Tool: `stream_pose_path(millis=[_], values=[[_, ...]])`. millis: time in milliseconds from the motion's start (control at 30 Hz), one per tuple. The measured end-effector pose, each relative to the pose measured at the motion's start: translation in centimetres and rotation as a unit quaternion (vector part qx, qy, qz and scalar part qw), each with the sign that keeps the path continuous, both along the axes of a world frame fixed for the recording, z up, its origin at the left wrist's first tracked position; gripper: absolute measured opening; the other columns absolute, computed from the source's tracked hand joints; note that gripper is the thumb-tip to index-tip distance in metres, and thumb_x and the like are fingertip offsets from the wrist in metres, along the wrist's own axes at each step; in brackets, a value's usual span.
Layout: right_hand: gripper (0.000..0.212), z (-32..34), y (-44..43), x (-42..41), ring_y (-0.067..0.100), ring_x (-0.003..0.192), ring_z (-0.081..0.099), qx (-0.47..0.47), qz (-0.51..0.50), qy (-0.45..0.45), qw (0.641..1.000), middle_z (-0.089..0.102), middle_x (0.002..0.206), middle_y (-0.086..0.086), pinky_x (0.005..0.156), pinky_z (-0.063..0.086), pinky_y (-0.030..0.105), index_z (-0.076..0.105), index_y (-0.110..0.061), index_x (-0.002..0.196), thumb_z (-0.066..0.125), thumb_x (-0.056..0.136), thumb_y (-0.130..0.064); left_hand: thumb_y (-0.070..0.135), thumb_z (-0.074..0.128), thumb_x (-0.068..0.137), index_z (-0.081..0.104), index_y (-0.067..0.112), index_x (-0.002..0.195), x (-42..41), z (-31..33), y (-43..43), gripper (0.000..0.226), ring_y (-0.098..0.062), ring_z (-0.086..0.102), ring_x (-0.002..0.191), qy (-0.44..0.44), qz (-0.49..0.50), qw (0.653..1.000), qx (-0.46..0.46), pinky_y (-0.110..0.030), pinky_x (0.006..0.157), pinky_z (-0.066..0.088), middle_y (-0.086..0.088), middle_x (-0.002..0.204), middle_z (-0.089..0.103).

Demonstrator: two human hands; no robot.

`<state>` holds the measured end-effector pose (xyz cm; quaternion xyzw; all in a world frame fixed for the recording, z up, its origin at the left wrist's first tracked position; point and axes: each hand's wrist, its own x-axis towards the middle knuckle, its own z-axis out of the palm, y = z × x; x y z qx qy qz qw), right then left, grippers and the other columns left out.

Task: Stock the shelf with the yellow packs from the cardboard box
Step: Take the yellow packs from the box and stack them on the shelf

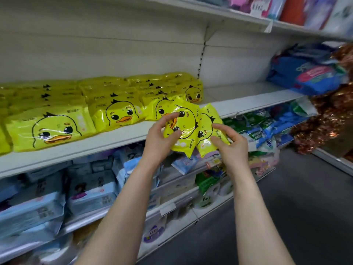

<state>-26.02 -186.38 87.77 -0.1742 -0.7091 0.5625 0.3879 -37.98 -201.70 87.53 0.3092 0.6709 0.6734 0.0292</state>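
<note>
The left glossy yellow plastic pack (188,123) and the right glossy yellow plastic pack (206,119) each showed a cartoon duck face with black outline, black eyes and an orange beak. The stacked yellow packs (118,113) on the white metal shelf (248,100) had the same print. The lower soft packs (91,192) were pale blue and white, and the shiny tinsel (328,115) was copper.
</note>
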Motion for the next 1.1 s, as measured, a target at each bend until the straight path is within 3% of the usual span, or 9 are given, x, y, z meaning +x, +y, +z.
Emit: stream_pose_path(millis=[167,300,367,467,633,800,900,967,1100], values=[[0.041,0.2,3.3,-3.2,-0.011,0.099,0.061,0.015,-0.006,0.003,1.0,0.07,0.103,-0.02,0.09,0.046,0.014,0.073,-0.031,0.095,0.064,0.081,0.006,0.006,0.07,0.084,0.063,0.028,0.122,-2.7,0.8,2.5,0.044,0.025,0.046,0.104,0.031,0.015,0.999,0.007,0.0,0.088,0.035,0.033,0.113,0.057],[0.041,0.6,7.6,-6.0,0.009,0.105,0.065,0.039,-0.004,0.004,0.999,0.073,0.103,-0.011,0.098,0.05,0.036,0.075,-0.032,0.092,0.065,0.078,0.004,0.004,0.07,0.084,0.064,0.026,0.122,-4.5,1.8,4.4,0.045,0.025,0.047,0.101,0.052,0.049,0.997,0.009,0.001,0.085,0.036,0.025,0.115,0.059],[0.041,1.3,9.7,-7.6,0.007,0.105,0.064,0.06,-0.003,-0.005,0.998,0.072,0.103,-0.013,0.098,0.05,0.03,0.074,-0.035,0.09,0.065,0.078,0.003,0.005,0.071,0.083,0.064,0.03,0.12,-5.4,2.3,5.2,0.045,0.021,0.05,0.101,0.05,0.075,0.996,0.012,-0.008,0.09,0.04,0.025,0.113,0.061],[0.038,2.5,12.9,-9.6,0.011,0.093,0.063,0.111,0.008,-0.036,0.993,0.07,0.102,-0.008,0.077,0.044,0.006,0.073,-0.035,0.091,0.065,0.08,0.001,0.007,0.071,0.084,0.063,0.035,0.117,-6.5,2.8,6.2,0.045,0.021,0.051,0.099,0.043,0.119,0.992,0.015,-0.022,0.095,0.045,0.029,0.111,0.06],[0.044,3.4,17.8,-13.0,0.037,0.088,0.065,0.156,0.08,-0.107,0.979,0.072,0.101,-0.001,0.073,0.056,0.038,0.073,-0.039,0.082,0.06,0.077,0.003,0.004,0.069,0.085,0.062,0.034,0.117,-6.9,3.4,7.9,0.044,0.028,0.048,0.089,0.025,0.184,0.982,0.046,-0.017,0.081,0.048,0.031,0.106,0.056],[0.055,4.4,20.2,-16.4,0.018,0.086,0.062,0.192,0.175,-0.12,0.958,0.066,0.116,0.001,0.068,0.046,0.025,0.072,-0.037,0.077,0.053,0.076,0.015,0.001,0.069,0.085,0.062,0.037,0.114,-7.1,3.1,9.3,0.046,0.026,0.049,0.09,0.012,0.23,0.971,0.065,-0.037,0.092,0.052,0.037,0.101,0.059],[0.05,4.6,20.8,-18.6,0.036,0.102,0.063,0.19,0.217,-0.12,0.95,0.069,0.11,0.002,0.084,0.053,0.039,0.073,-0.029,0.081,0.054,0.076,0.017,0.003,0.07,0.085,0.062,0.037,0.114,-6.9,2.8,9.8,0.046,0.025,0.048,0.091,0.022,0.259,0.964,0.057,-0.043,0.096,0.05,0.038,0.099,0.06],[0.05,4.7,20.9,-20.1,0.045,0.102,0.06,0.202,0.229,-0.117,0.945,0.07,0.103,-0.001,0.088,0.053,0.049,0.074,-0.025,0.084,0.052,0.074,0.019,0.003,0.07,0.085,0.063,0.033,0.117,-6.9,2.6,10.2,0.045,0.022,0.05,0.094,0.03,0.268,0.961,0.06,-0.041,0.094,0.052,0.028,0.108,0.061],[0.053,4.2,21.2,-22.8,0.029,0.107,0.062,0.24,0.225,-0.111,0.938,0.066,0.104,-0.001,0.088,0.05,0.027,0.071,-0.032,0.085,0.049,0.072,0.016,0.005,0.071,0.085,0.063,0.025,0.123,-6.9,2.5,10.8,0.044,0.022,0.049,0.104,0.047,0.279,0.958,0.039,-0.012,0.09,0.046,0.025,0.118,0.059]])
